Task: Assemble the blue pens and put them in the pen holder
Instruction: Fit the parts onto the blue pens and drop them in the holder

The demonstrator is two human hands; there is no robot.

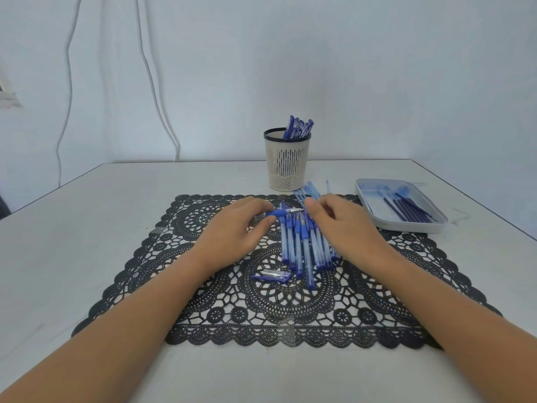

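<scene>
The lace mat (290,309) lies mid-table; bare table (87,228) runs wide to its left and along the near edge; on the right the tray (406,227) sits close to the table's side edge, just beside the mat's far corner. The holder (286,161) stands upright beyond the mat, near the far edge by the wall, with several capped pens (299,128) leaning in it; the tray holds dark refills (406,209) lying side by side. Clear barrels (312,190) lie between holder and mat. The left hand (232,225) pinches a pen (279,213) level above the pile (302,242) on the mat; the right hand (340,225) is curled at its tip, though I can't tell if it grips. A loose cap (273,276) lies nearer, on the mat.
</scene>
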